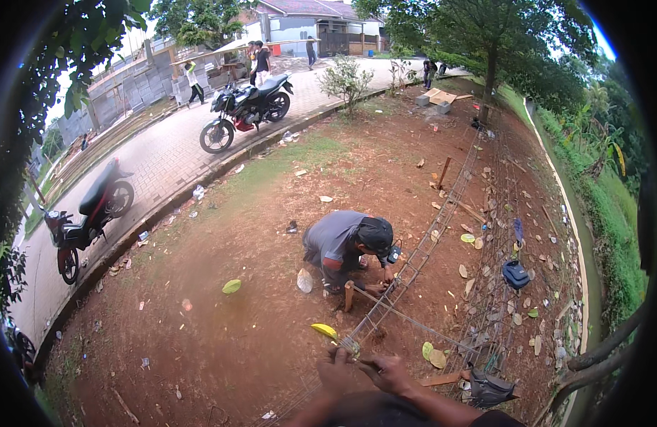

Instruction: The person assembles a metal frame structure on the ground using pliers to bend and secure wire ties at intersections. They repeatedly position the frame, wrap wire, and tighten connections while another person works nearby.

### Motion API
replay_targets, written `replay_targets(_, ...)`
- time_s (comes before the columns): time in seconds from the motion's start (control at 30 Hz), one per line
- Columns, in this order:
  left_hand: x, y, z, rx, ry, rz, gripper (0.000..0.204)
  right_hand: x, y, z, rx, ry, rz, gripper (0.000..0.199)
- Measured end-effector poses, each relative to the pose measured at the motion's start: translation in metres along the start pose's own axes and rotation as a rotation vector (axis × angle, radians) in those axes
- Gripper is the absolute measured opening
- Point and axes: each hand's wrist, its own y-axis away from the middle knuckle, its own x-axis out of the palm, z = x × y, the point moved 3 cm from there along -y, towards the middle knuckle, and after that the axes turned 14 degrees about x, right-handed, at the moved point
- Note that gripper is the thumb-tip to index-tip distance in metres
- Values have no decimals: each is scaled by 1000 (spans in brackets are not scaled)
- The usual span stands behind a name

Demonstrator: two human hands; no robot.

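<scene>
A long rebar cage [414, 265] of thin steel bars and stirrups runs away from me over the ground. At its near end is a small bunch of stirrups [350, 344]. My left hand [335, 371] is closed right beside this bunch; what its fingers hold is hidden. My right hand [390, 374] is closed around a thin dark tool [368, 367] pointing toward my left hand; its kind is too small to tell. A crouching co-worker [343, 245] in a grey shirt and dark cap has both hands on the cage farther along, beside a short wooden stake [348, 296].
More long steel bars [496, 213] lie to the right, with a dark blue bag [515, 274] on them. A black bag [491, 388] lies near my right arm. Two motorbikes, a black one [249, 107] and a red-black one [86, 213], stand on the paved road. People carry a long board beyond.
</scene>
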Motion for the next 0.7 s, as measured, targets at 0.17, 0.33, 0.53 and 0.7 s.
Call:
replay_targets(0.17, -9, -10, 19, -235, 408, -43, 13, 5, -2, -7, -425, 412, -235, 21)
replay_targets(0.33, -28, -10, 28, -162, 125, 30, 10, 8, 0, -37, -39, -84, 43, 24)
replay_targets(0.53, -34, 5, 32, -49, -133, 233, 5, 18, 16, -76, 665, -705, 617, 25)
replay_targets(0.7, -31, 17, 53, -131, -325, 1, 10, 11, -5, -93, 382, -268, 494, 18)
